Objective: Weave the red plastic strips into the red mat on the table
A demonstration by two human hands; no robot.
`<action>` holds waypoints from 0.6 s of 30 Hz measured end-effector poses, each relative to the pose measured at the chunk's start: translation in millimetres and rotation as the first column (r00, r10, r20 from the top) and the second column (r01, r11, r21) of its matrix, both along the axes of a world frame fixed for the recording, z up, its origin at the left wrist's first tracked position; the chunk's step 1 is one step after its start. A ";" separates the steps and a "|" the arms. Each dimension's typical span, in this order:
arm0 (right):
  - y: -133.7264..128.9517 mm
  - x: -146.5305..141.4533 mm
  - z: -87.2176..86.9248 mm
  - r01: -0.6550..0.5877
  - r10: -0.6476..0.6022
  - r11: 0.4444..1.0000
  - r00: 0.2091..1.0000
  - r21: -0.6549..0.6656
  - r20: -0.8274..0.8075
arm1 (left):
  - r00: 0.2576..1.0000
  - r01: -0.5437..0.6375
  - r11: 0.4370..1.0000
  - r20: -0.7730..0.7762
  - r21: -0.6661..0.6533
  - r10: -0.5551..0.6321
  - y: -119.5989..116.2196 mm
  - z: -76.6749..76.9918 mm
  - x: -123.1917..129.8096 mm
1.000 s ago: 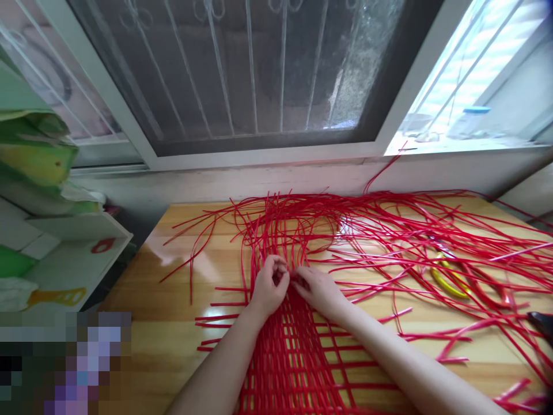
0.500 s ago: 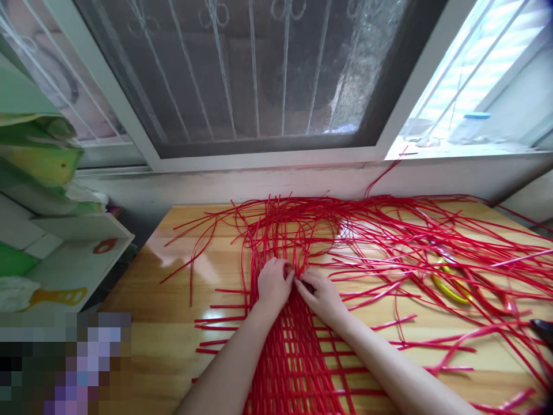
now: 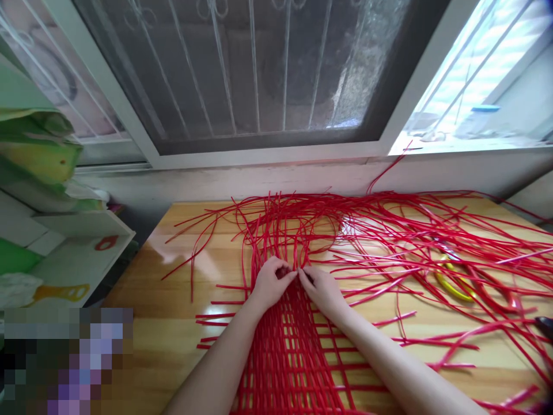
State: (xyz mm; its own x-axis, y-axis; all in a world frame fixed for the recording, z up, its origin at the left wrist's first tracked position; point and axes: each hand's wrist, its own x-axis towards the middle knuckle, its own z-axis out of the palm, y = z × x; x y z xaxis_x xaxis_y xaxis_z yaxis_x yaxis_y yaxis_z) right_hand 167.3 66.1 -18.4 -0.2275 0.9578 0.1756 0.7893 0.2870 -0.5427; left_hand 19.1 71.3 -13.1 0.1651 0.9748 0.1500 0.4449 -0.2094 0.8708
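A red woven lattice of plastic strips (image 3: 287,357) stretches from the near edge of the view up to my hands, its cross strips sticking out on both sides. At its far end my left hand (image 3: 273,282) pinches with thumb and fingertips on a red strip. Close against it, my right hand (image 3: 318,288) also has its fingertips pinched at the same spot among the strips. The exact strip between the fingertips is partly hidden. Beyond the hands, long loose red strips (image 3: 302,210) fan out and tangle.
The wooden table (image 3: 147,340) backs onto a wall below a barred window (image 3: 259,75). Pliers with yellow and red handles (image 3: 453,285) lie under loose strips at the right. At the left are a white shelf (image 3: 82,253) and a green cloth (image 3: 37,147).
Both hands stay at the lattice's far end, with their fingertips shifted slightly along the strips. The right hand's fingers are drawn closer together. The view has tilted slightly.
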 end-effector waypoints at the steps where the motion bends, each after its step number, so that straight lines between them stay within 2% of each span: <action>1: 0.9 -0.3 0.4 0.008 -0.007 1.000 1.000 -0.012 0.025 | 0.997 0.050 0.999 0.051 0.006 -0.051 -1.6 1.2 -3.3; 3: 2.5 -0.4 0.9 0.017 -0.014 0.999 0.997 -0.043 0.073 | 0.986 0.121 0.992 0.110 0.037 -0.125 -4.4 3.5 -8.1; 6: 4.0 1.1 0.8 0.003 0.006 0.997 0.993 -0.078 0.118 | 0.986 0.114 0.988 0.108 0.102 -0.125 -6.6 4.0 -8.7; 9: 3.0 4.7 0.6 -0.075 0.080 0.994 0.995 -0.083 0.056 | 0.997 0.042 0.989 0.066 0.139 -0.051 -6.4 0.5 -4.1; 12: -0.9 7.5 1.6 -0.157 0.155 0.987 0.987 -0.040 -0.049 | 0.994 -0.060 0.992 0.099 0.114 0.049 -6.1 -3.8 -0.2; 15: -5.8 6.8 3.8 -0.112 0.112 0.994 0.990 0.003 -0.085 | 0.980 -0.164 0.985 0.127 0.062 0.155 -7.0 -5.3 0.4; 18: -8.0 3.2 6.6 -0.088 0.094 0.993 0.992 0.079 -0.078 | 0.970 -0.216 0.976 0.125 0.037 0.210 -8.0 -4.4 -0.9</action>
State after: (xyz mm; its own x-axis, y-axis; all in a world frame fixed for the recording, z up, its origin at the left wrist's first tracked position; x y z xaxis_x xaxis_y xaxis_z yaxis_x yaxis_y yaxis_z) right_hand 170.5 58.1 -11.8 -0.2951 0.9170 0.2684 0.7119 0.3984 -0.5783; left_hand 18.2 63.3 -17.5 -0.0673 0.9763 0.2055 0.3774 -0.1658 0.9111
